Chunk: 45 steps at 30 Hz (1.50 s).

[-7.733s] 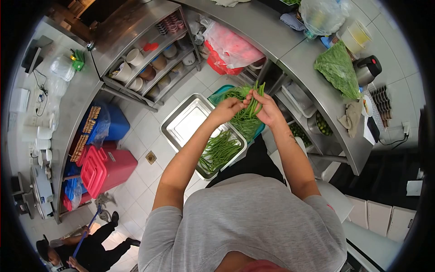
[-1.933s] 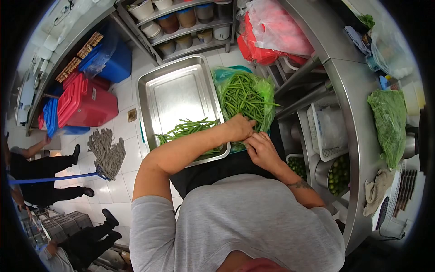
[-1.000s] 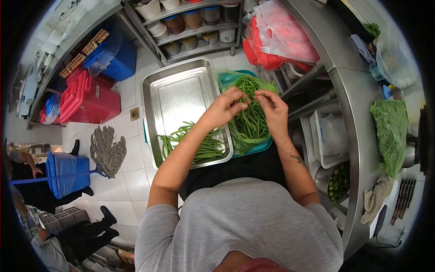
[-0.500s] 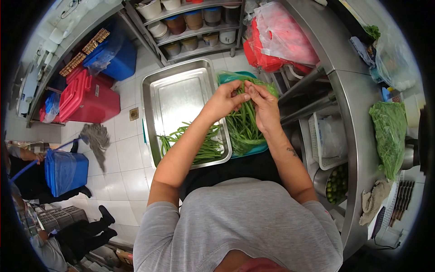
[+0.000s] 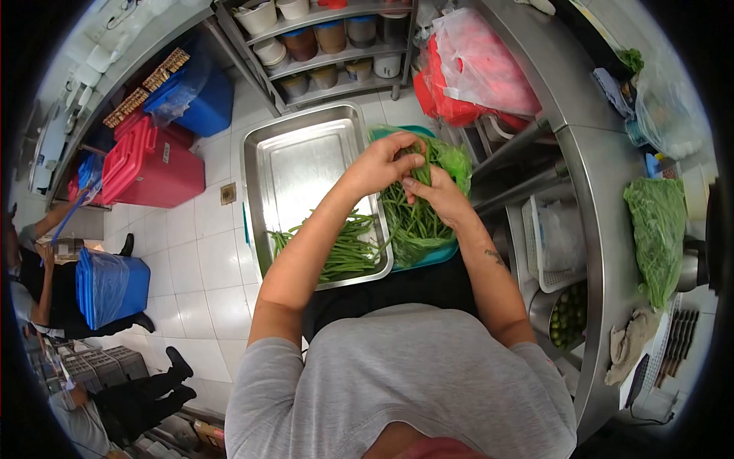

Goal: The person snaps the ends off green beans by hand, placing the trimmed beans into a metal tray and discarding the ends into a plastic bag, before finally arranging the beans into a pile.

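Observation:
My left hand is closed in a pinch above an open plastic bag of long green beans. Just below and to its right, my right hand is also pinched, fingertips close to the left ones. A thin green bean seems to be between them, mostly hidden by the fingers. The bag sits in a teal basin. Left of it stands a large steel tray, with a heap of cut green beans at its near end.
Steel shelves with lidded tubs stand at the back. A steel counter runs along the right, bearing a bag of leafy greens. Under it is a bowl of small green fruit. Two people work at left near a blue bin.
My right hand has dropped slightly below my left, and the fingertips have shifted apart. At left, a person's blue-handled mop has moved away from the floor by the drain.

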### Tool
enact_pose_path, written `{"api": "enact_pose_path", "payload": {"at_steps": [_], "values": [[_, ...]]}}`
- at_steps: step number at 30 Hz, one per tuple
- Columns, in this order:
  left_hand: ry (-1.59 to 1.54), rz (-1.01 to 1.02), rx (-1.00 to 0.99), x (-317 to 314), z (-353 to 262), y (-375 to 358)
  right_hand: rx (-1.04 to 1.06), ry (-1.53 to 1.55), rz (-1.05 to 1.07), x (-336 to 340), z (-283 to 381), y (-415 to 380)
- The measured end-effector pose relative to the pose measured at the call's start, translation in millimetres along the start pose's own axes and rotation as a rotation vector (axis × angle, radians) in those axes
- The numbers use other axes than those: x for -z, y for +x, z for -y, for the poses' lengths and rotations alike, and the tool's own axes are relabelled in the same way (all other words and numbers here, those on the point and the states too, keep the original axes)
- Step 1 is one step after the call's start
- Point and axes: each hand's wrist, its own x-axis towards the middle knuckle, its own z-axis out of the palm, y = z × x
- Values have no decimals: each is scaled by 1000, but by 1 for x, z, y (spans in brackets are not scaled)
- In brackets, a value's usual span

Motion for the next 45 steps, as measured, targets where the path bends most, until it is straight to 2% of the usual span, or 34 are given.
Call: {"api": "enact_pose_path", "payload": {"at_steps": [6, 9, 10, 12, 13, 14, 15, 17, 20, 23, 24, 27, 28, 31, 35, 38, 41, 42, 45], "values": [[-89, -277, 87, 12, 20, -4, -73, 165, -101, 8, -3, -1], [207, -245, 66, 7, 39, -20, -96, 388, -122, 12, -4, 1], [446, -166, 101, 3, 33, -29, -97, 479, -130, 13, -3, 1], [765, 146, 347, -16, 18, -46, -57, 515, -120, 19, -1, -1], [874, 211, 338, -30, 23, -56, -39, 532, -114, 21, 2, -2], [979, 364, 410, -42, 25, -60, -39, 519, -129, 22, 6, -2], [1051, 300, 329, -53, 42, -70, -20, 467, -124, 23, 9, -3], [1108, 211, 302, -59, 55, -75, 22, 364, -116, 24, 13, -4], [1025, 158, 342, -42, 43, -73, 27, 359, -117, 23, 24, -7], [582, -78, 314, -25, 4, -71, 39, 321, -142, 22, 23, -10], [474, -188, 241, -28, -8, -69, 18, 334, -167, 19, 22, -9], [44, -287, 238, -43, 8, -48, -46, 370, -209, 1, 17, -8], [15, -302, 196, -51, 7, -41, -61, 378, -203, -4, 15, -8], [52, -369, 180, -59, 16, -29, -106, 414, -205, -2, 4, -9], [152, -284, 246, -56, 10, -27, -192, 409, -258, -5, 16, -16], [288, -174, 133, -40, 31, -25, -194, 289, -232, -1, 13, -17], [316, -79, 235, -19, 11, -24, -164, 197, -167, 3, 12, -16], [447, -224, 240, -17, -2, -26, -153, 172, -145, 3, 12, -16], [423, -354, 90, -7, -10, -23, -164, 118, -148, 5, 8, -16]]}}
